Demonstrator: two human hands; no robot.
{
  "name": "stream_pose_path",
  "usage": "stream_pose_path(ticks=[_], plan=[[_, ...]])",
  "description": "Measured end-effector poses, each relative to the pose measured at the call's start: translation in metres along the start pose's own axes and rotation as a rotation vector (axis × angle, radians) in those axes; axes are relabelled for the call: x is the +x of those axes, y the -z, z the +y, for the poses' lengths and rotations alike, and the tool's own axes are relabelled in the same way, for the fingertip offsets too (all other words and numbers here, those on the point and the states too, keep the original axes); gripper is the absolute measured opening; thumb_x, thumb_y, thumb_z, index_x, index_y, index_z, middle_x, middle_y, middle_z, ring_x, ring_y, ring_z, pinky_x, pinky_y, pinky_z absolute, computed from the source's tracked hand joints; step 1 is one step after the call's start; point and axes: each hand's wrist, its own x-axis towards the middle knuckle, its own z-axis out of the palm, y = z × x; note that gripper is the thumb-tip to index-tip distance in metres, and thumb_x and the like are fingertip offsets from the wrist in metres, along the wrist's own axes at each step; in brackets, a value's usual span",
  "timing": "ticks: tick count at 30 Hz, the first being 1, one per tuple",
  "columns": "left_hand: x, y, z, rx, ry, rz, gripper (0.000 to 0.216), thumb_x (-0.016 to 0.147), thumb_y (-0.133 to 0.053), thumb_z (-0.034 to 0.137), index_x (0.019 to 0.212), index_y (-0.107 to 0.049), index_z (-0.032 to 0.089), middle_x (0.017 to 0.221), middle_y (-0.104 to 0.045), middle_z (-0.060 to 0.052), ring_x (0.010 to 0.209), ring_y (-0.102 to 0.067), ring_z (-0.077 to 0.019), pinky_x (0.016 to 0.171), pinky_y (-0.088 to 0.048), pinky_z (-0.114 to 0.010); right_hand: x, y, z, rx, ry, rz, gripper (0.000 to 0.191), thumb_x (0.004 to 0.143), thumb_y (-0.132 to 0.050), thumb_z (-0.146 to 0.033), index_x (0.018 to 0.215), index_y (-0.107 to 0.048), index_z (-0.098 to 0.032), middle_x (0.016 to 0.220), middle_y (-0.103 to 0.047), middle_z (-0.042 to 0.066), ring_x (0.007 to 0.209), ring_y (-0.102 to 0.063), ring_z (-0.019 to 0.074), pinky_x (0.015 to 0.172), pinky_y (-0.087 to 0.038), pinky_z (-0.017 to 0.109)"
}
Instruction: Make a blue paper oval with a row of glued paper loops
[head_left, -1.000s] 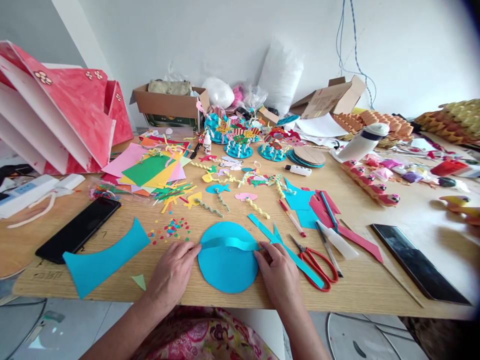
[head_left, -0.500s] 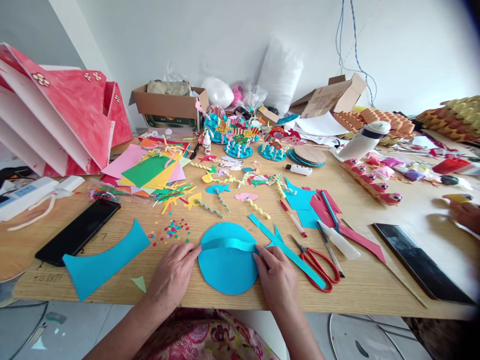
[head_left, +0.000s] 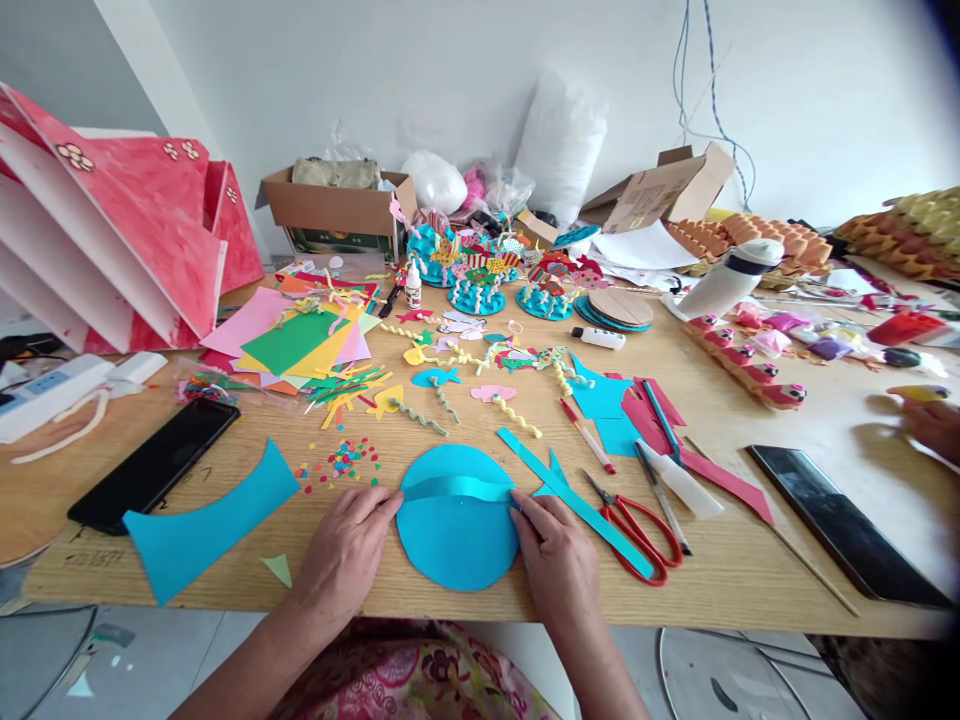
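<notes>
A blue paper disc (head_left: 456, 535) lies near the front edge of the wooden table (head_left: 750, 570). A wavy light-blue paper strip (head_left: 457, 488) arches across its upper part. My left hand (head_left: 349, 548) presses the strip's left end with closed fingertips at the disc's rim. My right hand (head_left: 555, 552) pinches the strip's right end down at the opposite rim. Both hands rest on the table either side of the disc.
Red-handled scissors (head_left: 637, 530), a long blue strip (head_left: 574, 500) and a glue tube (head_left: 679, 480) lie right of my hand. A blue curved offcut (head_left: 206, 520) and black phone (head_left: 154, 465) lie left. A dark tablet (head_left: 844, 525) is far right, beside another person's hand (head_left: 930, 425).
My right fingers shifted slightly inward on the strip's right end. The other person's hand at the far right moved a little. The disc stays put.
</notes>
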Motion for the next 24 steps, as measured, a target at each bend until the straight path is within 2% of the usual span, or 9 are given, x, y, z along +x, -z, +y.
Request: stream_pose_path(ticks=[4, 9, 14, 19, 24], plan=[[0.001, 0.001, 0.001, -0.001, -0.004, 0.005, 0.033, 0.085, -0.038, 0.007, 0.109, -0.058, 0.015, 0.097, -0.061, -0.007, 0.085, -0.054, -0.0182, 0.079, -0.048, -0.031, 0.0, 0.002, 0.001, 0.007, -0.029, 0.023, 0.036, 0.09, -0.038, -0.031, 0.096, -0.068, -0.012, 0.079, -0.063, 0.008, 0.07, -0.061, 0.0179, 0.063, -0.047, 0.027], [0.002, 0.001, 0.003, 0.019, -0.019, 0.008, 0.033, 0.085, -0.036, 0.007, 0.108, -0.058, 0.013, 0.095, -0.061, -0.008, 0.084, -0.054, -0.0184, 0.077, -0.049, -0.031, 0.001, 0.0, 0.001, -0.015, -0.018, -0.018, 0.033, 0.089, -0.039, -0.03, 0.099, -0.067, -0.016, 0.083, -0.064, 0.007, 0.075, -0.061, 0.0198, 0.065, -0.047, 0.03], [0.002, 0.001, 0.001, 0.005, 0.005, -0.018, 0.037, 0.083, -0.036, 0.004, 0.11, -0.058, 0.017, 0.096, -0.061, -0.007, 0.085, -0.055, -0.0181, 0.077, -0.05, -0.032, 0.003, 0.001, 0.001, -0.006, -0.005, -0.038, 0.034, 0.088, -0.038, -0.03, 0.097, -0.068, -0.015, 0.083, -0.064, 0.008, 0.074, -0.061, 0.0209, 0.065, -0.048, 0.032], [0.004, 0.003, 0.001, -0.037, 0.034, -0.058, 0.037, 0.082, -0.037, 0.003, 0.108, -0.058, 0.017, 0.096, -0.061, -0.006, 0.086, -0.055, -0.0176, 0.078, -0.051, -0.033, 0.006, 0.008, 0.0, 0.072, -0.017, 0.018, 0.03, 0.086, -0.041, -0.031, 0.097, -0.064, -0.016, 0.081, -0.061, 0.006, 0.068, -0.061, 0.0174, 0.059, -0.049, 0.028], [0.007, 0.005, 0.002, -0.046, 0.045, -0.032, 0.032, 0.083, -0.038, 0.004, 0.105, -0.058, 0.015, 0.094, -0.062, -0.006, 0.085, -0.056, -0.0181, 0.077, -0.051, -0.033, 0.005, 0.009, -0.003, 0.128, 0.031, 0.071, 0.024, 0.084, -0.045, -0.032, 0.091, -0.064, -0.018, 0.076, -0.059, 0.004, 0.061, -0.058, 0.0152, 0.054, -0.048, 0.027]])
